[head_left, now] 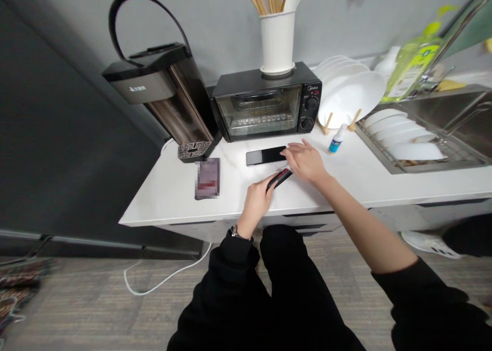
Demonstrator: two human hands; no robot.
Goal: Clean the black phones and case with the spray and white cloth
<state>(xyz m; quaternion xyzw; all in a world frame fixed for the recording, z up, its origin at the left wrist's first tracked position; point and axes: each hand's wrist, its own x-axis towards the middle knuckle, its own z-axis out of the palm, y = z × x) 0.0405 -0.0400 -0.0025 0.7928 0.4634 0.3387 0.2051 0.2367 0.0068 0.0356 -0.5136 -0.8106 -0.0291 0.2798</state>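
Note:
My left hand point(257, 203) is wrapped round a slim black object point(279, 179) with red marks along its upper edge, tilted up to the right above the counter. Its exact kind is unclear. Close by its upper end is my right hand point(306, 161), fingers bent and fingertips over the right end of a flat black phone point(263, 157). A pale sliver shows under those fingers, too small to name. The phone lies on the white counter, in front of the toaster oven point(265, 107). Right of my right hand stands a small spray bottle point(337, 139) with a blue label.
A blurred-out dark packet point(207, 179) lies at left, near a tall drinks dispenser point(165, 95). On the oven stands a white holder point(277, 42) with chopsticks. White plates point(351, 92) stand behind a sink point(461, 112) with a dish rack. Another person's shoe point(430, 243) shows at right.

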